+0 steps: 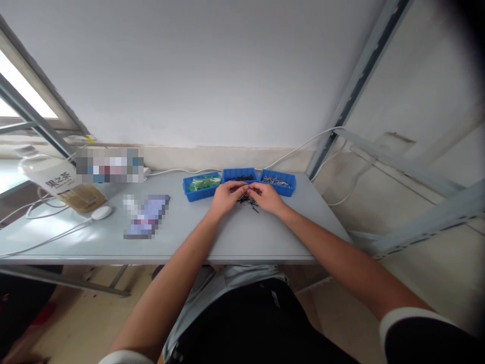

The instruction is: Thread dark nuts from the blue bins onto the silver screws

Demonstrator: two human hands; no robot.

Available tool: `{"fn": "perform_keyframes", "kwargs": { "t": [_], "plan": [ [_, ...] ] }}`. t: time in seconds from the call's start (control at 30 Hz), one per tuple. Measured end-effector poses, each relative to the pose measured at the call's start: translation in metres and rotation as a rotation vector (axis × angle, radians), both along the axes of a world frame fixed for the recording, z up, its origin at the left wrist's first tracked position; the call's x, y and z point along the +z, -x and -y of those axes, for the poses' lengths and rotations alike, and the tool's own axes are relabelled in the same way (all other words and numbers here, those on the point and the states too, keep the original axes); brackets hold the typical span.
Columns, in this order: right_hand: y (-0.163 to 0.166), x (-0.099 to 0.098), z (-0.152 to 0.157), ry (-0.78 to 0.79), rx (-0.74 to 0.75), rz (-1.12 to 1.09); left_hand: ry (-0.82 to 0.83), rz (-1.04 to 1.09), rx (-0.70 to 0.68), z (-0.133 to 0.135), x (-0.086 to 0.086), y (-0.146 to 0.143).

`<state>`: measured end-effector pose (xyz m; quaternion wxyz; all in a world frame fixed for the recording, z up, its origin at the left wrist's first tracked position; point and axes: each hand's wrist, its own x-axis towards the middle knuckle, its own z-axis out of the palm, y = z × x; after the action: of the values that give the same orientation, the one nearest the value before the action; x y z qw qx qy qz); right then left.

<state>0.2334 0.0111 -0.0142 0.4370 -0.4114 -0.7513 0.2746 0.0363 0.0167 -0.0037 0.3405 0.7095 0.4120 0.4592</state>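
Now, hands: left hand point(226, 197), right hand point(267, 196) curled; we cannot tell their grip.
Risk: our wrists may nudge the black parts point(249, 203), scattering them.

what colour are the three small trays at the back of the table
Blue, all three small plastic trays; seen in the head view.

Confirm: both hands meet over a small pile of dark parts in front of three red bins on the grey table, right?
Not red: the head view shows three blue bins. Otherwise right: left hand and right hand meet over the dark parts in front of them on the grey table.
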Motion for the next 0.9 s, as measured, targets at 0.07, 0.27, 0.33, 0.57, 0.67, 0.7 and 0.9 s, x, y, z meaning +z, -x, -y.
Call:
{"fn": "perform_keyframes", "kwargs": {
  "t": [0.07,0.27,0.33,0.57,0.67,0.7,0.9],
  "plan": [
    [0.001,0.001,0.001,0.011,-0.003,-0.01,0.023,0.021,-0.007,0.0,0.002,0.0],
    [0.0,0.0,0.002,0.011,-0.034,0.046,0.074,0.065,-0.034,0.002,0.005,-0.001],
    [-0.001,-0.001,0.0,0.011,-0.026,0.028,0.068,0.06,-0.04,0.001,0.003,-0.001],
    [-0.002,-0.002,-0.004,0.084,-0.002,-0.115,-0.03,0.057,-0.073,-0.004,-0.003,0.001],
    [-0.002,-0.001,-0.004,0.082,-0.005,-0.12,-0.069,0.077,-0.08,-0.006,-0.005,0.0],
    [-0.002,-0.001,-0.004,0.071,-0.003,-0.109,-0.074,0.079,-0.085,-0.007,-0.005,0.0],
    [-0.001,0.0,-0.001,0.047,0.009,-0.057,-0.059,0.058,-0.065,-0.005,-0.004,-0.001]
  ]
}}
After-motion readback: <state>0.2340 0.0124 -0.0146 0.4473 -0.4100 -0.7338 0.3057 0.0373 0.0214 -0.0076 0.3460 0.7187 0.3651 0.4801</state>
